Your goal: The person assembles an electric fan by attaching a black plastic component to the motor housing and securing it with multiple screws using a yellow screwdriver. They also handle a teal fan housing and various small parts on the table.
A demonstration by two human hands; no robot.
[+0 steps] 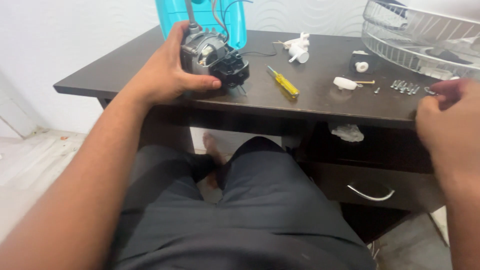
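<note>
My left hand (pixel 165 72) grips a fan motor (pixel 212 57) with a black gearbox and a metal shaft, standing on the dark wooden desk (pixel 320 97). My right hand (pixel 447 117) hovers at the desk's right edge, fingers curled beside a row of several small screws (pixel 405 86); whether it pinches a screw I cannot tell. A yellow-handled screwdriver (pixel 284 82) lies between the two hands.
A turquoise fan housing (pixel 200 17) stands behind the motor. White plastic parts (pixel 298 48), a white cap (pixel 345 83) and a black switch block (pixel 361 62) lie on the desk. A wire fan guard (pixel 420 40) sits at the back right. A drawer with a metal handle (pixel 371 194) is below.
</note>
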